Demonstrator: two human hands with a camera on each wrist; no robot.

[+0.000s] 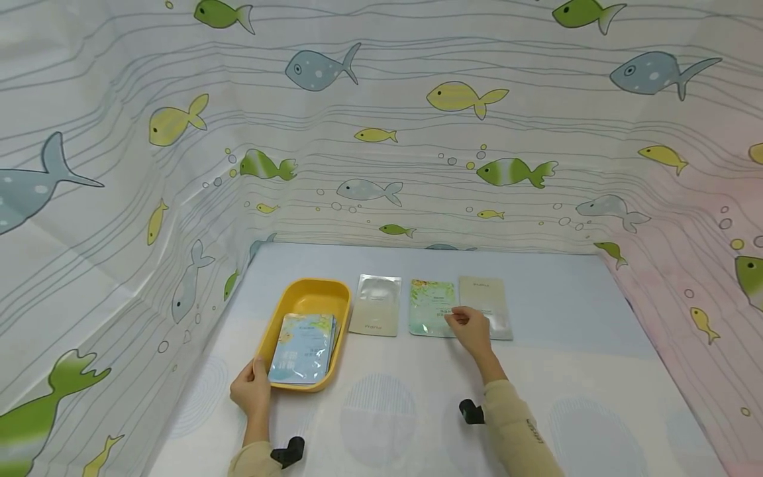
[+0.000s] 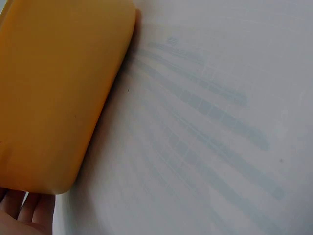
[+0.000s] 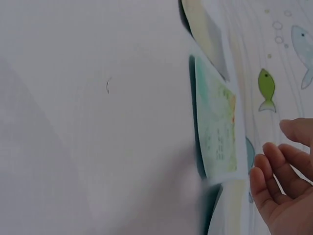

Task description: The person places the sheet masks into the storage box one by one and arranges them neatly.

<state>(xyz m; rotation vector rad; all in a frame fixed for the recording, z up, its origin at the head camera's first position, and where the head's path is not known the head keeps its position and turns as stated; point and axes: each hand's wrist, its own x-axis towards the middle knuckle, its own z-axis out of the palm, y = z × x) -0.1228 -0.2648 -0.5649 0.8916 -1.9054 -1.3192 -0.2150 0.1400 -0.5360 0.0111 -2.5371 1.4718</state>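
My left hand [image 1: 251, 389] grips the near left rim of a yellow tray [image 1: 342, 291], thumb on top. In the left wrist view its fingers [image 2: 44, 211] lie against the tray's outer wall [image 2: 58, 98]. Several flat sachets like sheet mask packets lie inside, a blue one [image 1: 302, 348] uppermost. Over the table, my right hand [image 1: 473, 329] hovers by a green packet [image 1: 430, 306] and a beige packet [image 1: 484, 291], partly covering both in the head view. Its fingers [image 3: 281, 171] are loosely bent, thumb apart, with nothing between them in the right wrist view.
A silver-and-beige packet [image 1: 377, 308] lies just right of the tray. The table [image 1: 381, 424] has a pale patterned cover. Fish-printed sheets [image 1: 381, 159] stand as walls behind and on both sides. A small black device [image 1: 289, 452] sits at each wrist.
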